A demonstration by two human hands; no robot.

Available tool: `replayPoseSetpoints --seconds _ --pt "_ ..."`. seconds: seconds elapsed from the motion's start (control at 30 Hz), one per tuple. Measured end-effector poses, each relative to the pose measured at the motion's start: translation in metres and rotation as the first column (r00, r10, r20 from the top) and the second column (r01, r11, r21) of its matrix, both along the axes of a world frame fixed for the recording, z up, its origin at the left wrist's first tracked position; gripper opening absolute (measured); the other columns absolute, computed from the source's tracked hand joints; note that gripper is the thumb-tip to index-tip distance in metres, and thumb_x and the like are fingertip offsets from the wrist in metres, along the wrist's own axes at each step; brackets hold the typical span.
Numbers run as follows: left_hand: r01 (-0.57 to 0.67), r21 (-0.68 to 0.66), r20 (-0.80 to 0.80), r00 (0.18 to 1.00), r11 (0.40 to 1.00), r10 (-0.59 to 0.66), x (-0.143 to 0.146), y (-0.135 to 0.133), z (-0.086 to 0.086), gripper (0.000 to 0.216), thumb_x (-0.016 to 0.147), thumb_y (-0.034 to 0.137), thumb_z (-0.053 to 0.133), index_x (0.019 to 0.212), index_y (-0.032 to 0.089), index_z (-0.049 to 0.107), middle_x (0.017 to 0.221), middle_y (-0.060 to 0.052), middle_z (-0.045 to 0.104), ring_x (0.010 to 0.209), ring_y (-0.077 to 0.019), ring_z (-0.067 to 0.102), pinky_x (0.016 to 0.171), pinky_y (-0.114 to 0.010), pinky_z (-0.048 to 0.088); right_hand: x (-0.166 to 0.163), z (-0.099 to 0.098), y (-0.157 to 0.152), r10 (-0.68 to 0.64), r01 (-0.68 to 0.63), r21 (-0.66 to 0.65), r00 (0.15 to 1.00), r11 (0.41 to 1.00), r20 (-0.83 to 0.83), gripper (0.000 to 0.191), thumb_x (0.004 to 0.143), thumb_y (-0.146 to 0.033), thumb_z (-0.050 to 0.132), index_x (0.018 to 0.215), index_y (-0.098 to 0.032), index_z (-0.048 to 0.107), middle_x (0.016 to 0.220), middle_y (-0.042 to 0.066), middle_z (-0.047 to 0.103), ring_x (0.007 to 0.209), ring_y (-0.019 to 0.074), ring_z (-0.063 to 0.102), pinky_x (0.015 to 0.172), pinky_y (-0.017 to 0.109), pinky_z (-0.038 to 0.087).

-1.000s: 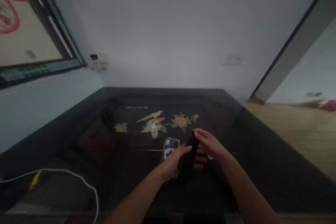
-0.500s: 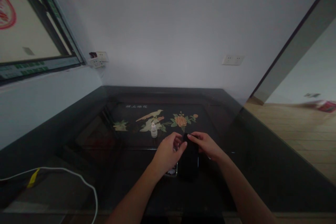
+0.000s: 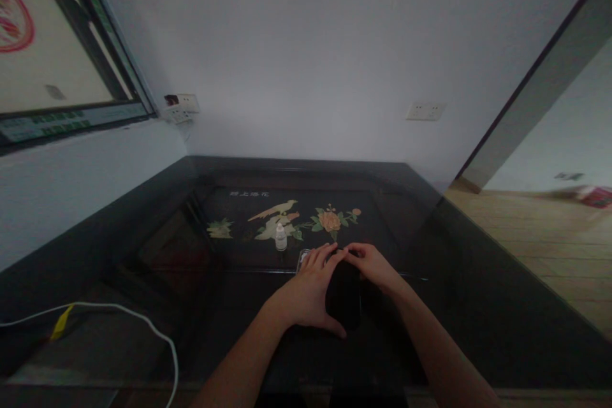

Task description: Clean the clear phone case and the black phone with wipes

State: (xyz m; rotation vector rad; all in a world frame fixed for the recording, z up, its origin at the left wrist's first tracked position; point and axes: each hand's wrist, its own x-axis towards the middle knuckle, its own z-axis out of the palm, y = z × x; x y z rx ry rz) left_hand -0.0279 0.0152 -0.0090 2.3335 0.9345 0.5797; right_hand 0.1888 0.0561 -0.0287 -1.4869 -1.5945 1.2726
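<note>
A black smartphone (image 3: 343, 296) lies on the dark table in front of me. My left hand (image 3: 308, 293) spans its left side, with the thumb at the near end and the fingertips at the far edge. At the far right corner, the fingers of my right hand (image 3: 368, 262) pinch the phone's edge. A clear case with a pale pattern (image 3: 303, 258) sits just left of the phone, mostly hidden under my left hand. Beyond my hands a small white dropper bottle (image 3: 280, 240) stands upright.
The glossy black table (image 3: 468, 306) has a bird-and-flower picture set in its top. A white cable (image 3: 138, 315) with a yellow tag (image 3: 61, 324) curves across the left. Behind are a wall with sockets (image 3: 425, 111) and a window (image 3: 62, 44).
My left hand has shifted from the phone's top to grip along its left side, its thumb moving down to the near end. My right hand stays at the far right corner.
</note>
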Motion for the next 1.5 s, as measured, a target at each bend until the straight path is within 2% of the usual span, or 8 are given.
replayPoseSetpoints --seconds 0.17,0.23,0.37,0.47,0.7,0.97,1.17,1.5 --pt "-0.033 0.01 -0.054 0.998 0.999 0.034 -0.001 0.003 -0.004 0.139 0.046 0.06 0.092 0.161 0.03 0.019 0.166 -0.016 0.022 0.151 -0.0434 0.02 0.121 -0.065 0.015 -0.002 -0.003 0.001 -0.066 0.057 0.076 0.99 0.995 0.121 0.034 0.086 -0.055 0.066 0.096 -0.023 0.061 0.065 -0.004 0.062 0.051 0.0139 0.055 0.042 0.022 0.04" --pt "-0.036 0.024 -0.055 0.998 0.999 0.037 -0.002 0.005 -0.006 0.139 0.046 0.06 0.092 0.161 0.029 0.02 0.164 -0.017 0.026 0.15 -0.0428 0.023 0.12 -0.064 0.016 -0.003 -0.002 0.002 -0.077 0.055 0.138 0.984 0.989 0.161 0.031 0.086 -0.053 0.067 0.092 -0.023 0.06 0.068 -0.003 0.066 0.058 0.0164 0.062 0.051 0.025 0.045" --pt "-0.032 0.054 -0.059 0.998 0.998 0.035 -0.003 0.009 -0.008 0.14 0.044 0.061 0.091 0.16 0.028 0.02 0.161 -0.015 0.033 0.146 -0.0414 0.029 0.121 -0.061 0.018 -0.007 0.002 0.001 -0.078 0.03 0.252 0.98 0.967 0.183 0.023 0.086 -0.046 0.067 0.086 -0.023 0.064 0.09 0.003 0.076 0.088 0.0219 0.072 0.078 0.03 0.051" --pt "-0.022 0.061 -0.057 0.998 0.998 0.025 -0.003 0.011 -0.01 0.141 0.043 0.062 0.091 0.16 0.027 0.021 0.159 -0.014 0.035 0.145 -0.0407 0.03 0.121 -0.059 0.018 -0.009 0.004 0.0 -0.079 0.034 0.246 0.981 0.969 0.176 0.02 0.088 -0.043 0.064 0.087 -0.023 0.067 0.092 0.004 0.078 0.092 0.0226 0.073 0.084 0.032 0.052" --pt "-0.027 0.036 -0.05 0.998 0.999 0.029 -0.003 0.012 -0.009 0.14 0.04 0.061 0.093 0.159 0.029 0.024 0.157 -0.014 0.037 0.144 -0.0419 0.031 0.12 -0.061 0.015 -0.01 0.001 0.0 -0.087 0.028 0.285 0.977 0.958 0.196 0.019 0.091 -0.039 0.062 0.089 -0.023 0.071 0.089 0.005 0.077 0.087 0.0218 0.072 0.081 0.031 0.052" --pt "-0.035 0.028 -0.027 0.999 0.999 0.036 -0.003 0.012 -0.012 0.139 0.038 0.062 0.093 0.157 0.03 0.028 0.151 -0.014 0.042 0.141 -0.0408 0.035 0.12 -0.06 0.016 -0.008 -0.011 0.004 -0.165 -0.003 0.434 0.922 0.901 0.35 0.021 0.093 -0.033 0.061 0.086 -0.02 0.075 0.088 0.006 0.067 0.085 0.0204 0.066 0.082 0.031 0.05" --pt "-0.032 0.022 -0.063 0.997 0.999 0.033 -0.003 0.012 -0.011 0.14 0.038 0.066 0.091 0.157 0.027 0.029 0.149 -0.014 0.044 0.14 -0.0406 0.034 0.12 -0.06 0.018 -0.006 -0.013 0.004 -0.142 -0.017 0.409 0.924 0.912 0.354 0.02 0.094 -0.034 0.061 0.087 -0.02 0.074 0.087 0.006 0.067 0.083 0.0199 0.066 0.079 0.03 0.049" --pt "-0.022 0.001 -0.044 0.999 1.0 0.023 -0.004 0.014 -0.014 0.139 0.036 0.065 0.092 0.156 0.03 0.03 0.15 -0.014 0.043 0.142 -0.0421 0.032 0.12 -0.062 0.015 -0.01 -0.01 0.001 -0.161 -0.019 0.423 0.908 0.906 0.386 0.019 0.093 -0.028 0.059 0.082 -0.02 0.072 0.082 0.005 0.065 0.077 0.0194 0.064 0.073 0.03 0.047"
